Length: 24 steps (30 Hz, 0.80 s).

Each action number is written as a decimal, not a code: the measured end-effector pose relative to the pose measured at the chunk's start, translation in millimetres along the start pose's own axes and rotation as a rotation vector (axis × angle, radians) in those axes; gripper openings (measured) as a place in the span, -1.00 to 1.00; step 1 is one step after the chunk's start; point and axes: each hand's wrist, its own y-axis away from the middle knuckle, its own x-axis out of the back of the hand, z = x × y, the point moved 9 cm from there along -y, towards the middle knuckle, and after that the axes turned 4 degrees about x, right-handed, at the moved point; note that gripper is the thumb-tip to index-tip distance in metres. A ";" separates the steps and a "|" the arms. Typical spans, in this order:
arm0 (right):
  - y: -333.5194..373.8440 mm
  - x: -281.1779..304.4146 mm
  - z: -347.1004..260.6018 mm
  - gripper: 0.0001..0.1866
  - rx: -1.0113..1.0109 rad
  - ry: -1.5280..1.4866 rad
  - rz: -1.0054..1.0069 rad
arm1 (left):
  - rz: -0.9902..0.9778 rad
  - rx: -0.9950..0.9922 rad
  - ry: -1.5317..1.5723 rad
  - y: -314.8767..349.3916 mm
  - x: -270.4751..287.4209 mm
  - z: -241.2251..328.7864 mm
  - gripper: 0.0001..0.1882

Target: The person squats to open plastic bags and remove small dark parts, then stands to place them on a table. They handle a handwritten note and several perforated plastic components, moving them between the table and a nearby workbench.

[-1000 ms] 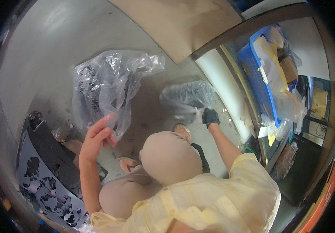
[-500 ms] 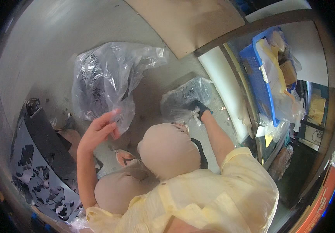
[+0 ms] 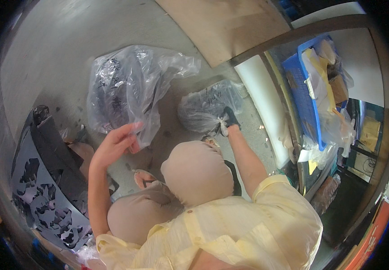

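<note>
On the grey floor ahead lies a large clear plastic bag [image 3: 118, 87] with dark contents and black handwriting; its loose mouth spreads to the right. My left hand [image 3: 117, 143], bare, has its fingers closed on the bag's near corner. To the right sits a smaller clear plastic bag [image 3: 199, 108], tied in a knot and also marked in black. My right hand [image 3: 231, 119], in a dark glove, grips this tied bag near its knot. Part of the right fingers is hidden against the bag.
Dark cut-out sheets [image 3: 45, 198] lean at my left. A brown board [image 3: 230, 27] lies at the far side. A white roll [image 3: 262, 103] borders the floor on the right. Beyond it stands a blue basket [image 3: 306, 103] of bags and packaging. A sandal [image 3: 145, 178] shows beside my knee.
The tied bag has slid a little left, toward the large bag, together with my right hand. My left hand stays at the large bag's corner. The whole view has shifted slightly.
</note>
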 end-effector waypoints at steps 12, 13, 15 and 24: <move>-15.7 -20.7 -29.0 -0.69 0.069 0.348 -0.022 | 0.101 -0.019 0.018 7.0 9.7 2.2 -0.61; -11.1 -20.6 -34.4 -0.69 0.085 0.361 -0.031 | 0.107 -0.022 0.040 7.2 11.5 1.3 -0.61; -2.7 -21.8 -47.5 -0.69 0.113 0.383 -0.046 | 0.121 -0.020 0.048 6.8 14.4 -0.6 -0.62; 6.8 -41.1 -76.9 -0.69 0.170 0.404 -0.099 | 0.086 -0.032 0.112 -4.4 14.8 -3.4 -0.63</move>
